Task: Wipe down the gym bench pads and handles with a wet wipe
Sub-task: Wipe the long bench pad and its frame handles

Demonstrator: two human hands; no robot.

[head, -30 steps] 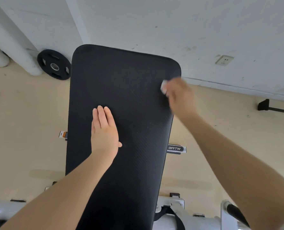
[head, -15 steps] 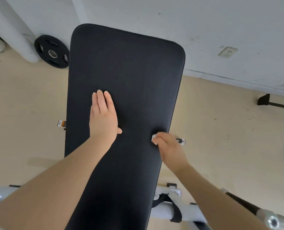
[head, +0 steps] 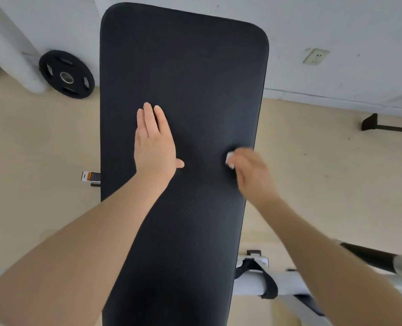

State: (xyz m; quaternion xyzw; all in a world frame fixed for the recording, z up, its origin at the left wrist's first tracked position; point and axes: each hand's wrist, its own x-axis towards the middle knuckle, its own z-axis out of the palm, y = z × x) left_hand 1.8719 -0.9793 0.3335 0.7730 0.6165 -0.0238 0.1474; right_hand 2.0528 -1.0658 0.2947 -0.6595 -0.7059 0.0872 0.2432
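The long black bench pad [head: 190, 74] runs from the bottom of the view up toward the wall. My left hand [head: 154, 142] lies flat on its middle, fingers straight and together. My right hand [head: 251, 172], blurred with motion, grips a small white wet wipe [head: 229, 160] and presses it on the pad near the right edge. Only a corner of the wipe shows past my fingers.
A black weight plate [head: 66, 74] leans against the white wall at the left. The bench's white frame [head: 287, 282] with a black strap [head: 269, 282] and a black-gripped handle [head: 369, 256] lies at the lower right. A wall socket [head: 315, 56] and a black stand foot [head: 369, 122] sit at right.
My right hand swept the wipe down the pad's right edge from the top corner, then came a little back up. My left hand stayed flat on the pad.
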